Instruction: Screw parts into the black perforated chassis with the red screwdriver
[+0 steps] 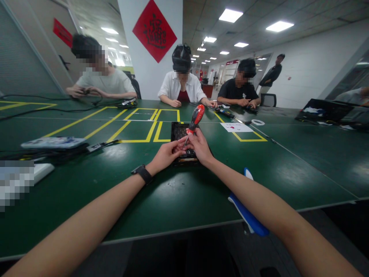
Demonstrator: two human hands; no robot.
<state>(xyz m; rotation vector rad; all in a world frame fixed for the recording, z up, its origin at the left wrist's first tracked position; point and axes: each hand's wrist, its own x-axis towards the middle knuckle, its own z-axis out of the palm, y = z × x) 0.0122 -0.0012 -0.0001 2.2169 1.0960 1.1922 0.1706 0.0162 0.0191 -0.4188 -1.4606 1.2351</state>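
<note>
My right hand (201,147) is closed around a screwdriver (197,114) with a red and black handle. The tool leans, handle up, its thin metal shaft pointing down to the left. By the shaft's lower end, the fingers of my left hand (170,151) are bent and pinched together; whatever lies between them is too small to make out. Under both hands sits an open black case (177,131) with a dark patterned inside. Small dark parts are partly visible in its near half, and my fingers cover the rest. A black watch (142,174) is on my left wrist.
On the green table (121,207), a light-blue patterned box (57,142) and cables lie left. A blue and white object (250,217) is under my right forearm. Farther right are a paper sheet (235,127) and a tape roll (257,122). Several people sit opposite.
</note>
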